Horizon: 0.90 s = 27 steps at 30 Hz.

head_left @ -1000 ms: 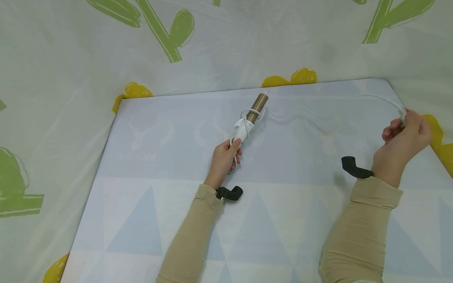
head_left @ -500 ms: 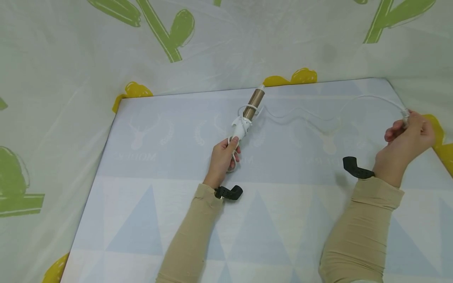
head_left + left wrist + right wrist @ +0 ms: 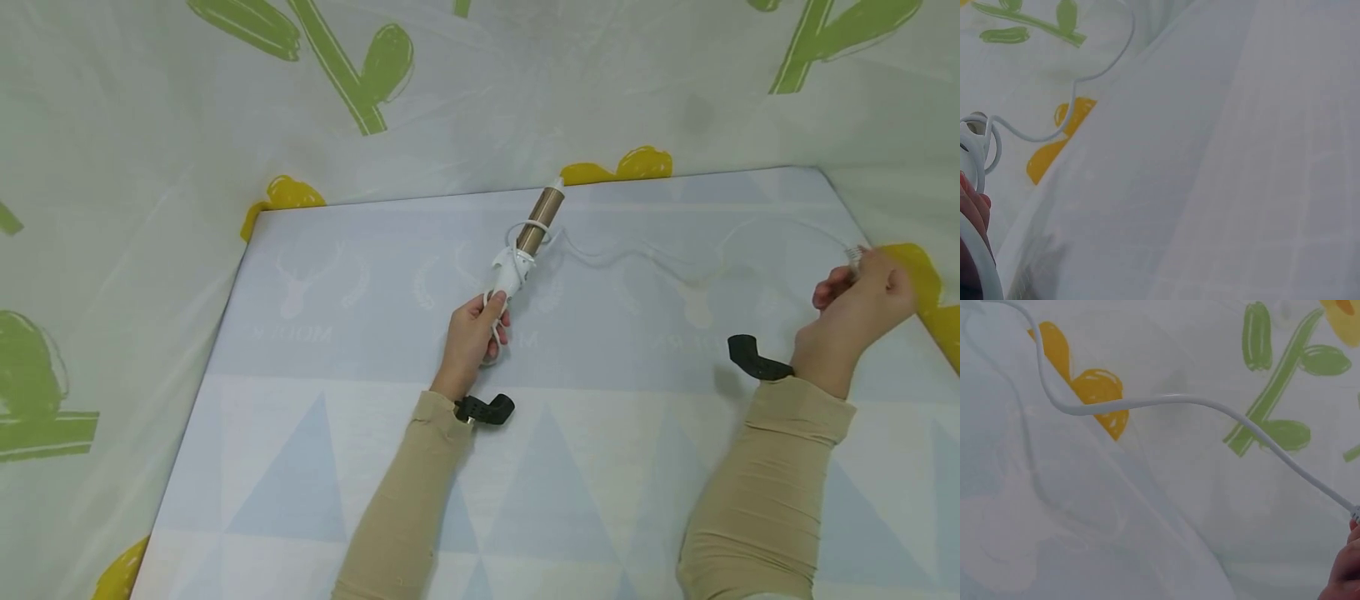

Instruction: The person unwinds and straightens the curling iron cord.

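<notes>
My left hand [image 3: 468,337] grips the white handle of a curling iron with a gold barrel [image 3: 542,221], its tip pointing up and right in the head view. White cord [image 3: 1172,400] is looped round the barrel and handle, and a free length runs across to the right. At the far right my right hand [image 3: 855,308] pinches the cord's end at its ribbed collar [image 3: 853,252]; the fingers hide what lies beyond it. The left wrist view catches only loops of the cord [image 3: 1072,106] and some fingers [image 3: 974,203] at its left edge.
A table with a pale blue patterned cover [image 3: 390,458] lies under both arms. Behind it and at the sides hangs a whitish sheet [image 3: 525,92] printed with green and yellow plants. Each wrist wears a black strap mount [image 3: 487,409].
The curling iron has shifted slightly left with my left hand. My right hand moved a little right, then slightly back, and the stretch of cord near it hangs a bit lower.
</notes>
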Motion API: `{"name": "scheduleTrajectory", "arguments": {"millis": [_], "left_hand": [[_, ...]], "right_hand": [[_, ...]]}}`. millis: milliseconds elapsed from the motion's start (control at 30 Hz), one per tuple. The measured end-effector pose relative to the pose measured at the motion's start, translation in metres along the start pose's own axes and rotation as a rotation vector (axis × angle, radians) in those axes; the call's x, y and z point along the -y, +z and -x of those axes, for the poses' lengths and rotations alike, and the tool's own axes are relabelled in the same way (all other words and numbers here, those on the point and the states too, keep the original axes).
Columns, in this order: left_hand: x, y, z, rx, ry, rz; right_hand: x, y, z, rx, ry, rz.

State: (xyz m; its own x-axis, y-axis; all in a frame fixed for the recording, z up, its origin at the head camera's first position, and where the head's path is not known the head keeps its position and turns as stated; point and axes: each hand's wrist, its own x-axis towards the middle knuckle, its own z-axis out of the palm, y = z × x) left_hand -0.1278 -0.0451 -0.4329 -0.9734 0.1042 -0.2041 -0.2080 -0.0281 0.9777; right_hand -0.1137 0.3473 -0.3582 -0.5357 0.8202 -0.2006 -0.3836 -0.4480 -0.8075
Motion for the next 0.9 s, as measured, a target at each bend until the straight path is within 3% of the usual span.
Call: {"name": "scheduleTrajectory", "arguments": {"millis": [200, 400, 667, 900], "left_hand": [[0.0, -0.001, 0.0, 0.01, 0.001, 0.011], [-0.002, -0.001, 0.0, 0.026, -0.002, 0.01], [-0.02, 0.001, 0.012, 0.048, 0.02, -0.003], [-0.02, 0.001, 0.013, 0.06, 0.037, 0.002]], "right_hand": [[-0.003, 0.002, -0.001, 0.021, 0.074, 0.002], [-0.014, 0.009, 0.004, 0.071, 0.06, 0.032], [-0.027, 0.019, 0.011, 0.158, 0.066, 0.087], [-0.037, 0.026, 0.017, 0.211, 0.07, 0.148]]}}
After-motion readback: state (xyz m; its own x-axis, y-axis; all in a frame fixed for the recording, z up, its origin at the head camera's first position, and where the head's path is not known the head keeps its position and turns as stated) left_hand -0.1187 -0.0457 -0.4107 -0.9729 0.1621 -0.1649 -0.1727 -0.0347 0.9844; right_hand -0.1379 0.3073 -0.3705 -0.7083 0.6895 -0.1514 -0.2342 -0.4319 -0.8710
